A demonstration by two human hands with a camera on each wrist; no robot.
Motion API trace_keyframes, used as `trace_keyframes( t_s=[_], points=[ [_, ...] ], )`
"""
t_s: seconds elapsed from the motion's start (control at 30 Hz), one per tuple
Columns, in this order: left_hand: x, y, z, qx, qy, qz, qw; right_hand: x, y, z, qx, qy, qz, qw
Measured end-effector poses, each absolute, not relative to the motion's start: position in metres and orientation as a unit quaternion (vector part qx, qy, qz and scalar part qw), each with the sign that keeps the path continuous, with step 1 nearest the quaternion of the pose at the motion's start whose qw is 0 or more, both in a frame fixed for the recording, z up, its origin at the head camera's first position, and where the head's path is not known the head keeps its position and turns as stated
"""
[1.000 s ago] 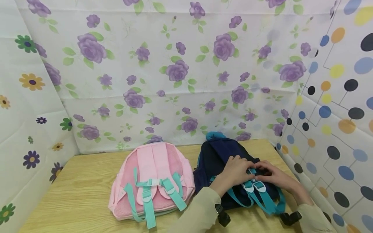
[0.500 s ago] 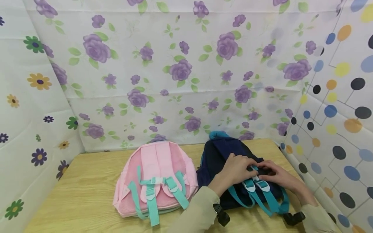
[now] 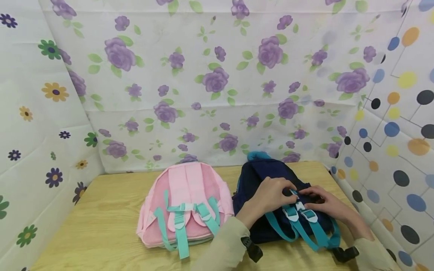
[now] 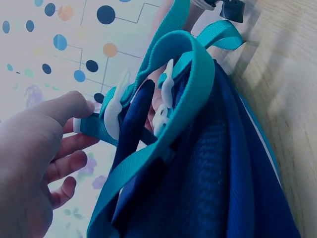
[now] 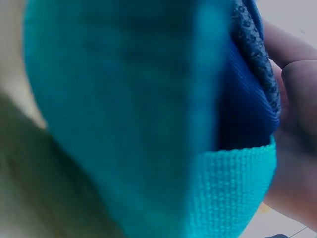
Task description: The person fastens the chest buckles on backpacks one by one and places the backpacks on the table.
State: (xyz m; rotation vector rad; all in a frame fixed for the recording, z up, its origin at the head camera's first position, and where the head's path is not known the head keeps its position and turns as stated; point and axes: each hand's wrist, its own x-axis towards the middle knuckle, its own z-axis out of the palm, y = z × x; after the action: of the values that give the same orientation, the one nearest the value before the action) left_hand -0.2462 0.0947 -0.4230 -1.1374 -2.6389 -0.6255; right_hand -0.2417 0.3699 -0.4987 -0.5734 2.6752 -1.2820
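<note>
A navy backpack (image 3: 251,180) lies on the table with its shoulder straps facing up. My left hand (image 3: 272,195) is over the upper straps; in the left wrist view its thumb and forefinger pinch the end of a teal strap (image 4: 93,127) beside a white slider (image 4: 113,116). My right hand (image 3: 327,201) has thumb and forefinger bent round the chest strap by a white buckle (image 3: 300,206). Two white strap adjusters (image 3: 309,215) sit just below. In the right wrist view a blurred teal webbing loop (image 5: 114,99) hides most of that hand's fingers.
A pink backpack (image 3: 194,178) with mint straps lies left of the navy one, its chest buckle (image 3: 188,207) joined. Flower-patterned cloth (image 3: 217,98) stands behind the wooden table (image 3: 101,214), and dotted cloth (image 3: 400,177) along the right side.
The head view has turned slightly left, so everything sits further right. My hands stay at the chest strap, slightly further apart, and more of the white buckle shows between them.
</note>
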Motion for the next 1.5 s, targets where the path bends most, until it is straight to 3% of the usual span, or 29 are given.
trace_keyframes(
  t_s=[0.27,1.07,1.5],
  points=[
    [-0.245,0.076,-0.427,-0.383,-0.88,-0.269,0.082,-0.239,0.371,-0.495,-0.2,0.892,-0.405,0.029],
    [-0.224,0.033,-0.449,-0.321,-0.861,-0.374,0.126,-0.232,0.357,-0.473,-0.265,0.917,-0.298,-0.014],
    [-0.214,0.016,-0.464,-0.296,-0.85,-0.426,0.088,-0.231,0.344,-0.467,-0.317,0.907,-0.27,-0.062]
  ],
)
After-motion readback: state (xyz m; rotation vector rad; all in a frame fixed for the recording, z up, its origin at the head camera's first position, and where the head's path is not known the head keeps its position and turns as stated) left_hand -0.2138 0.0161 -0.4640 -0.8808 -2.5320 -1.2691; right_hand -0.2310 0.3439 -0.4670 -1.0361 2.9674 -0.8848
